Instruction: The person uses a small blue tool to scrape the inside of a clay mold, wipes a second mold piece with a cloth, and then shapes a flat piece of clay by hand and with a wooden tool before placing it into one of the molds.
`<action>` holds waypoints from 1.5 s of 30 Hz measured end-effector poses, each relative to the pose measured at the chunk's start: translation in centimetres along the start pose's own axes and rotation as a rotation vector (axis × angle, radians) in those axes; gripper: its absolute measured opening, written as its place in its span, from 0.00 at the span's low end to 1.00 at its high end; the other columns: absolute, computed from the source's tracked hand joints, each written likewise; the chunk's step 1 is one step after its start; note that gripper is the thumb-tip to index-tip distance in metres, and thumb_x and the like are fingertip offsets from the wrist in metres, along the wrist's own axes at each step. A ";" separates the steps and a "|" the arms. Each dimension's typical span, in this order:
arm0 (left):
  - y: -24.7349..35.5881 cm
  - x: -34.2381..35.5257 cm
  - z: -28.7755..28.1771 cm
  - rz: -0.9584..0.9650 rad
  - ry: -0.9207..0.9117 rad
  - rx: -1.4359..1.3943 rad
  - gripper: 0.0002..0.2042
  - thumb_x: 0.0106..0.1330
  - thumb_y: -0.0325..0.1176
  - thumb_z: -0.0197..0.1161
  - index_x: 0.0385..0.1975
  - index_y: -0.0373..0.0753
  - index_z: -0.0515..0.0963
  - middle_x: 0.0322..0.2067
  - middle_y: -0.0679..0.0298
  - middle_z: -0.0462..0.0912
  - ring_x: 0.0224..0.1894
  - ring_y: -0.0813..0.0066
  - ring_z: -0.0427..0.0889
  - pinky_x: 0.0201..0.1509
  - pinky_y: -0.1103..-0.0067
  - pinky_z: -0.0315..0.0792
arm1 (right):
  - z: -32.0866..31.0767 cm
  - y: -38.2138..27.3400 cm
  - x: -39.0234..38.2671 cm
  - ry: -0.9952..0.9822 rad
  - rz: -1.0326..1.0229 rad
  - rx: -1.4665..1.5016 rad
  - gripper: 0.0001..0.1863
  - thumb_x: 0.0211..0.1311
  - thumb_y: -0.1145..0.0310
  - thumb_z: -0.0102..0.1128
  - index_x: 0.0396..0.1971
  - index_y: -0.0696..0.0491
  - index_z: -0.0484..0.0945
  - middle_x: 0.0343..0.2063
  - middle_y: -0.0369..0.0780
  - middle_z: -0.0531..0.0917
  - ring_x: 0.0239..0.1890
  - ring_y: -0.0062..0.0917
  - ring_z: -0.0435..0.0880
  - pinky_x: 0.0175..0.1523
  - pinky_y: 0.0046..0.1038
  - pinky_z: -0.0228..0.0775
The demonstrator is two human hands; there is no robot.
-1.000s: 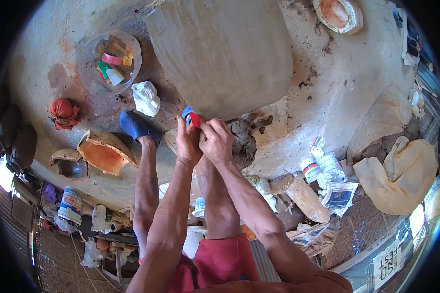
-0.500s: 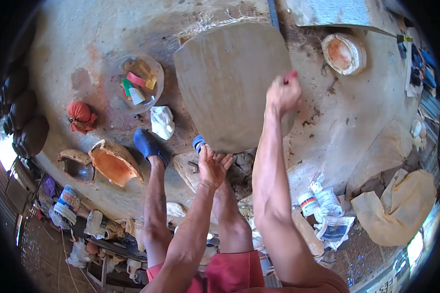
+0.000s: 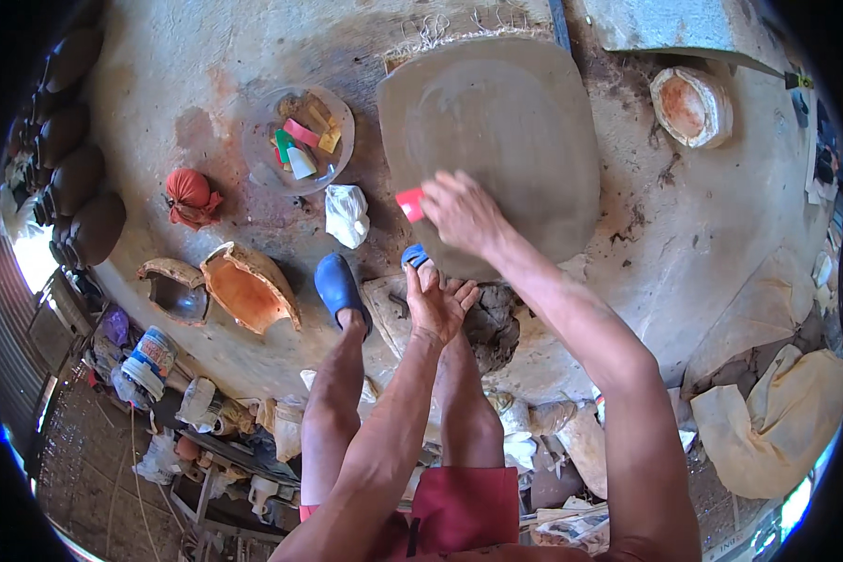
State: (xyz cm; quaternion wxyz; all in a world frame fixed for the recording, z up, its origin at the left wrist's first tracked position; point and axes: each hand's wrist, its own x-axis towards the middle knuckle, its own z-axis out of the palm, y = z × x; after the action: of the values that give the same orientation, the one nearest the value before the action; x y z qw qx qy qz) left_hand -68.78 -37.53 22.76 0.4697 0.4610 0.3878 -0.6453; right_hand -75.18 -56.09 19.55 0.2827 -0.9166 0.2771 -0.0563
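Fingers of the right hand [image 3: 465, 214] pinched a red scraper [image 3: 409, 204] (left hand [image 3: 436, 307] open, empty); overtilting could have gouged the slab [image 3: 525, 122].

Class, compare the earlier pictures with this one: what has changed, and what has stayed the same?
The right hand, holding the flat red piece, moved from beside the left hand to the right edge of the grey slab, then leftward to its lower-left side. The left hand is now open, apart from the red piece. The slab, white bag and round bowl stayed put.
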 end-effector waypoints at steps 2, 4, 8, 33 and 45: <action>0.5 0.2 -1.3 -0.028 -0.013 -0.008 0.52 0.59 0.83 0.50 0.67 0.39 0.67 0.69 0.48 0.65 0.71 0.40 0.65 0.73 0.53 0.65 | 1.0 -2.9 -5.2 -0.105 0.008 0.042 0.05 0.57 0.70 0.60 0.28 0.52 0.84 0.36 0.39 0.82 0.46 0.32 0.81 0.50 0.36 0.74; 1.3 1.0 -3.4 -0.059 -0.074 -0.049 0.54 0.57 0.85 0.47 0.67 0.37 0.68 0.64 0.51 0.73 0.67 0.50 0.72 0.71 0.55 0.68 | 1.8 -6.3 -9.0 -0.196 0.086 0.142 0.06 0.57 0.69 0.61 0.29 0.53 0.85 0.36 0.39 0.82 0.44 0.32 0.81 0.49 0.37 0.74; 3.6 0.6 -8.1 0.064 0.156 0.028 0.55 0.56 0.86 0.44 0.64 0.36 0.71 0.58 0.54 0.80 0.63 0.56 0.77 0.72 0.58 0.67 | 3.5 -12.9 -9.7 0.038 0.357 0.423 0.05 0.55 0.71 0.62 0.30 0.54 0.85 0.35 0.41 0.83 0.44 0.35 0.84 0.50 0.40 0.79; 22.5 -8.1 -8.8 0.506 0.544 1.364 0.32 0.76 0.36 0.59 0.77 0.49 0.56 0.72 0.60 0.61 0.65 0.63 0.72 0.62 0.69 0.71 | 8.0 28.6 -19.9 -0.112 1.010 -0.011 0.23 0.70 0.69 0.55 0.64 0.56 0.71 0.58 0.54 0.79 0.61 0.49 0.78 0.64 0.46 0.69; 8.5 -7.1 8.9 0.450 -0.122 1.267 0.34 0.78 0.35 0.60 0.78 0.37 0.53 0.73 0.51 0.65 0.73 0.63 0.66 0.76 0.68 0.62 | -1.4 17.8 -25.2 0.261 1.110 0.294 0.31 0.80 0.59 0.47 0.73 0.61 0.60 0.71 0.54 0.68 0.73 0.47 0.66 0.75 0.42 0.59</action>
State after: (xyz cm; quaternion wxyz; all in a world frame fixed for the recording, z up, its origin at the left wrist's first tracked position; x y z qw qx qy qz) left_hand -61.65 -46.28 31.40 0.2526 0.6797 -0.1981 -0.6595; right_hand -105.19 -55.36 12.26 0.3578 -0.5712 0.7370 -0.0500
